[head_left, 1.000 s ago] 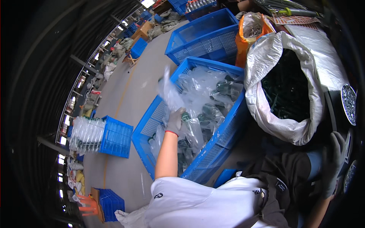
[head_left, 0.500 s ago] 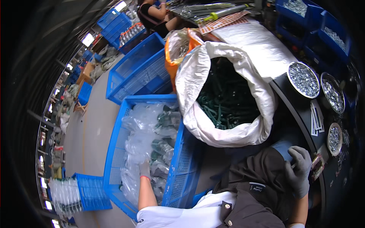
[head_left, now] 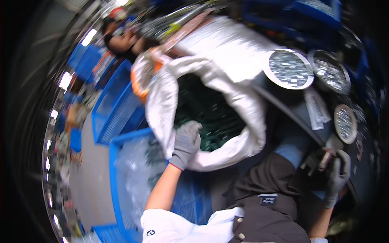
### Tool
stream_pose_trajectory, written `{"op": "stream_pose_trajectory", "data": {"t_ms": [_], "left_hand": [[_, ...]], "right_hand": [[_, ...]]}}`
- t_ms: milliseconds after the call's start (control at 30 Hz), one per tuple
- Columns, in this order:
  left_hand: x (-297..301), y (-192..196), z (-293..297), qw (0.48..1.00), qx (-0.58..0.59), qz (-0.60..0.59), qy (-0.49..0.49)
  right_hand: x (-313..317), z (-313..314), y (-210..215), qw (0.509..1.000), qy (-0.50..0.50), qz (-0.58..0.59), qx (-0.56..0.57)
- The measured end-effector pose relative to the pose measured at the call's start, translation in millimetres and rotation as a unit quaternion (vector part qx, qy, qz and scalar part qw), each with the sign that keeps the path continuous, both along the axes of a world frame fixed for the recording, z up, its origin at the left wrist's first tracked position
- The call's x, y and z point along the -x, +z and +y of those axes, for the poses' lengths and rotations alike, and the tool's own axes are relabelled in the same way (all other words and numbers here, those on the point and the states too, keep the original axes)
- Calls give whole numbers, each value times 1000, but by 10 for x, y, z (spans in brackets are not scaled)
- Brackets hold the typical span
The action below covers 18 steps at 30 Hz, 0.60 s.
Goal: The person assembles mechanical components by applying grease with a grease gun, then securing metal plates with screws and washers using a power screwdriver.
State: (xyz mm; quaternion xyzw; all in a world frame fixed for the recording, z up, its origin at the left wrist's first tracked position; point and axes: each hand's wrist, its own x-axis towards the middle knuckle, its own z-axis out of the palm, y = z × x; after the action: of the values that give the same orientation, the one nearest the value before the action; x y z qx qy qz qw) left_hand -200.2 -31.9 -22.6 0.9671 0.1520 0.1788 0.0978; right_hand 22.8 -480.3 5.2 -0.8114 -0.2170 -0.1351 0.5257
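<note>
The grey-gloved left hand point(head_left: 186, 141) is held over the near left part of the mouth of a large white woven-plastic sack point(head_left: 160, 105), with its fingers curled; whether anything is gripped in it cannot be told, as the view is blurred. Inside the sack, a mass of slim dark green pieces point(head_left: 216, 139) is contained, spread below and to the right of the fingers. The grey-gloved right hand point(head_left: 339, 172) is held at the near right, its fingers bent, just beside a small brownish object point(head_left: 325, 159) by the edge of the dark desk point(head_left: 287, 112); whether that object is grasped or merely neighboured cannot be made out. To the left of the sack, and partly hidden by it, a blue plastic crate point(head_left: 114, 174) is seen, in which crumpled clear plastic bags point(head_left: 133, 172) are heaped, with dark green glimpsed among them. From this, some green pieces are judged to be bagged already, while a good many are left loose in the sack; no exact share can be given. On the desk, a round white-rimmed bowl point(head_left: 287, 86) is filled with small shiny metal parts point(head_left: 288, 68).
</note>
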Motion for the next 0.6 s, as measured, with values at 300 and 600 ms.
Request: {"op": "stream_pose_trajectory", "data": {"t_ms": [300, 600], "left_hand": [[4, -776, 160, 868, -204, 452, -10], [91, -382, 628, 973, -89, 212, 7]], "right_hand": [[134, 6, 189, 987, 35, -136, 84], [-253, -521, 326, 977, -118, -141, 107]]}}
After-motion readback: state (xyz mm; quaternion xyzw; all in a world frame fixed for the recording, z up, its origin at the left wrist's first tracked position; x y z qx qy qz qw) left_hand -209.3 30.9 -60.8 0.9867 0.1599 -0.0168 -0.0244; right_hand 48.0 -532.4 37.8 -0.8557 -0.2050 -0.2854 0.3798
